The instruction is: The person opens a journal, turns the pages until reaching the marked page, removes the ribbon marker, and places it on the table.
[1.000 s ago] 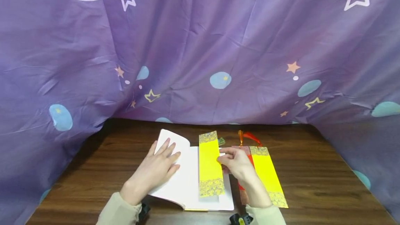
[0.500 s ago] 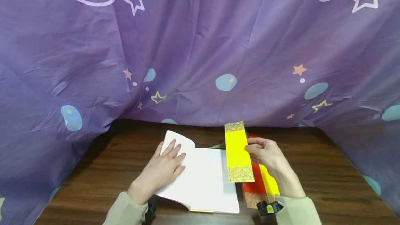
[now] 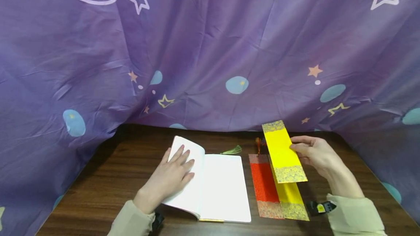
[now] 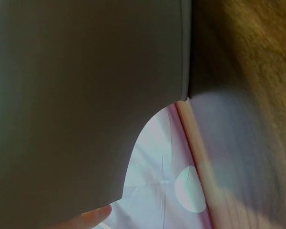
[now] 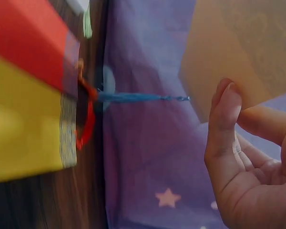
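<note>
My left hand [image 3: 168,176] lies with fingers spread on the left page of an open notebook [image 3: 224,188], whose visible pages are blank. That page lifts at its outer side; the left wrist view looks at its shaded underside [image 4: 76,105]. Between thumb and fingers, my right hand [image 3: 316,156] pinches the right edge of a yellow bookmark [image 3: 283,148] with patterned ends. It is held tilted above the table. A blue tassel [image 5: 128,97] hangs from it in the right wrist view. Beneath are a red bookmark [image 3: 264,181] and another yellow bookmark [image 3: 293,201], partly covered.
A green tassel [image 3: 233,150] sticks out past the notebook's top edge. Orange [image 3: 258,145] and red tassels [image 5: 88,126] lie beyond the bookmarks on the table. The brown wooden table [image 3: 108,177] ends at a purple curtain [image 3: 197,54] behind.
The right hand has carried the yellow bookmark from over the notebook's right page rightward, above the other bookmarks. The left hand has stayed on the left page.
</note>
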Tool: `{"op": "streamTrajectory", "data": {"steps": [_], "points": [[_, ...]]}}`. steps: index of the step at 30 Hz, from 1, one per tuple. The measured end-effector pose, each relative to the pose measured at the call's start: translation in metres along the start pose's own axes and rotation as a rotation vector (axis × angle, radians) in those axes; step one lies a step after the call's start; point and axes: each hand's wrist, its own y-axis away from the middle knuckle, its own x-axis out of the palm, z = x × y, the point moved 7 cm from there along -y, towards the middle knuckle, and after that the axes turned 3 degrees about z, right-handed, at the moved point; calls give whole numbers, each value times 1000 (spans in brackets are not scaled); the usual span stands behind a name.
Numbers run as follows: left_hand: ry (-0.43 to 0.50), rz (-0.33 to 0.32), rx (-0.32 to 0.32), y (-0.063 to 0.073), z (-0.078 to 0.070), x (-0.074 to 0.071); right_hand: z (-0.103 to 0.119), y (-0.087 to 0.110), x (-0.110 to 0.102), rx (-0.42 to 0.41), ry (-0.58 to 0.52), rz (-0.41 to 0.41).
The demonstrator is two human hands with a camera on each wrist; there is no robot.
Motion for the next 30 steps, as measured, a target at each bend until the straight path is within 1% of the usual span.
{"op": "streamTrajectory", "data": {"steps": [3, 7, 12, 15, 16, 20, 23, 28, 30], "points": [[-1, 6, -7, 0, 0, 0, -5, 0, -16, 11, 44, -8], [1, 9, -14, 1, 1, 0, -13, 0, -35, 13, 54, -15], [-6, 7, -15, 1, 1, 0, -31, -2, -55, 44, 78, -22], [-10, 6, -10, 0, 0, 0, -45, -2, -66, 59, 70, -13], [-12, 6, -10, 0, 0, 0, -48, -3, -68, 59, 49, -6], [-12, 3, -8, 0, 0, 0, -65, -1, -75, 75, 42, 4], [-3, 5, -10, 0, 0, 0, -78, 3, -77, 97, 78, 2], [-2, 11, -13, 0, 0, 0, -96, 12, -75, 136, 120, 22], [-5, 13, -14, 0, 0, 0, -101, 15, -73, 147, 131, 44]]}}
